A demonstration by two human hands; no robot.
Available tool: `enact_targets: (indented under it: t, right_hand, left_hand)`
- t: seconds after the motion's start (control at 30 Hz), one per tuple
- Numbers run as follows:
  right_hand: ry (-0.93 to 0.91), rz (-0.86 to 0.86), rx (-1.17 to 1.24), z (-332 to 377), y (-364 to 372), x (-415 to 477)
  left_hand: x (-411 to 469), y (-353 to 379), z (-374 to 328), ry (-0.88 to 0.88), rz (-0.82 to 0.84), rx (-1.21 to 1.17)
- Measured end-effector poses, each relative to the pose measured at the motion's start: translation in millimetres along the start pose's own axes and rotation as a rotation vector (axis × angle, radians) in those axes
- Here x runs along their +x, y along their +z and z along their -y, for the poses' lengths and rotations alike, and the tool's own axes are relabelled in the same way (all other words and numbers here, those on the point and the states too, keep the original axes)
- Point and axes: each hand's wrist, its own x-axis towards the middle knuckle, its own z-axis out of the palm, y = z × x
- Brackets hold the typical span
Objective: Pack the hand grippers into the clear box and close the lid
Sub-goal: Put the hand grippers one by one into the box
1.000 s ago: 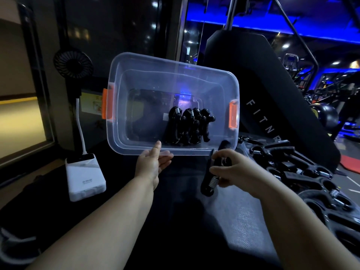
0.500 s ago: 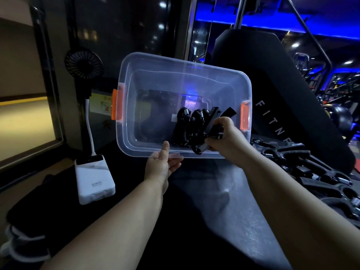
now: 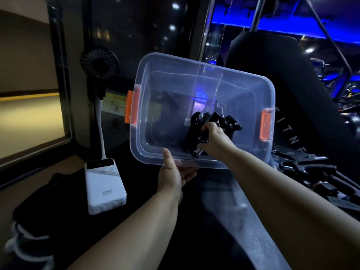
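Note:
The clear box (image 3: 243, 90) with orange side latches is tilted so its open top faces me. My left hand (image 3: 173, 172) holds its near rim, thumb on the inside and fingers under the edge. My right hand (image 3: 211, 138) reaches inside the box and grips a black hand gripper (image 3: 196, 142), its metal spring showing below my fingers. It sits against several black hand grippers (image 3: 226, 121) packed upright in the right half of the box. More loose hand grippers (image 3: 311, 170) lie in a pile on the dark surface at the right. No lid is in view.
A white power bank (image 3: 104, 185) with a small black fan (image 3: 99, 62) on a white stalk stands at the left. A dark cloth bundle (image 3: 39, 201) lies at the lower left. A black padded gym machine (image 3: 303, 106) rises behind the box.
My right hand carried one hand gripper from below the box's rim up into the box, beside the packed ones. My left hand stayed on the rim. The view shifted left.

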Motion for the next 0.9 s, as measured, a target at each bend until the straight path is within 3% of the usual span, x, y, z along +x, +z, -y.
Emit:
enact_targets:
  t: [0.23, 0.9]
  right_hand:
    - [-0.036, 0.045, -0.144, 8.5, 18.2, 20.9]
    - [0.080, 0.139, -0.237, 19.5, 45.0, 69.8]
  left_hand:
    - [-4.7, 2.6, -3.6, 0.009, -0.012, 0.010]
    - [-9.2, 4.3, -10.6, -0.020, -0.014, 0.024]
